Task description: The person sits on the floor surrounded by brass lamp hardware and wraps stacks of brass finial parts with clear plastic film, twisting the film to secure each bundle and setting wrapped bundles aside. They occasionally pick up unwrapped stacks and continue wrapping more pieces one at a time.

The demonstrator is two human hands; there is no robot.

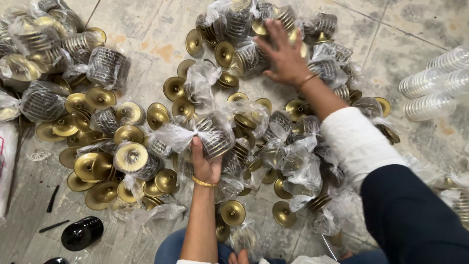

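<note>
Nearest the camera, a dark sleeve (415,215) fills the lower right corner, with a white cuff (354,142) pushed out beyond it; the arm inside is hidden. Blue-clad knees (171,247) are cut off by the bottom edge, and what may be toes are only partly seen there.

The left hand (205,164), ringed by a gold bangle (205,183), is clamped around a clear plastic bag (210,134) packed with stacked brass discs; the bag's twisted neck is pinched in the grip, and the fingers are largely hidden behind the film. That bag is held just above the middle of the heap on the stone floor (146,29).

The right hand (286,56) is spread flat, fingers apart, pressed on the far bagged stacks (249,56) at the top of the pile; nothing is gripped by it.

Loose brass cups (131,156) are scattered left of centre, many half buried under crumpled film, so their number cannot be made out. More bagged stacks (105,66) lie at upper left. Clear ribbed plastic rolls (430,93) are cut off at the right edge. A black stacked cylinder (82,233) lies at lower left, beside black sticks (53,198) and a white rubber band (39,156). A white package (6,166) is barely seen at the left edge.
</note>
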